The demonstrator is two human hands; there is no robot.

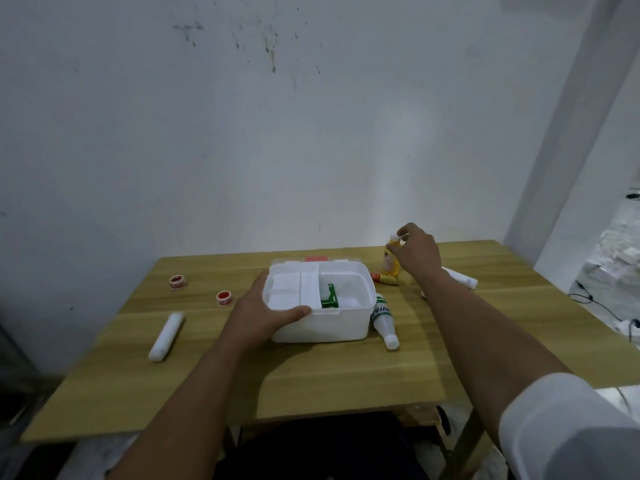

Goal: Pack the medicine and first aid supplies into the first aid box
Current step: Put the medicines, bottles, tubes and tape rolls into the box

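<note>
Packing barely begun: I see one green packet (329,296) inside first aid box (322,323), mid-table. Left hand (266,306) clasps box's near-left corner; right hand (417,252) pinches upright yellow bottle (389,263), far right (not lifted, I judge). Tape rolls (177,282), bandage roll (166,336), white bottle (382,320) remain outside.

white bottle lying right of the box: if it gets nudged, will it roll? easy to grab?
The bottle lies on its side on the flat table, so it would probably roll sideways if nudged. Its round plastic-looking body may be a bit slick; the narrow neck seems the easier grip. The box beside it might stop a leftward roll.
</note>
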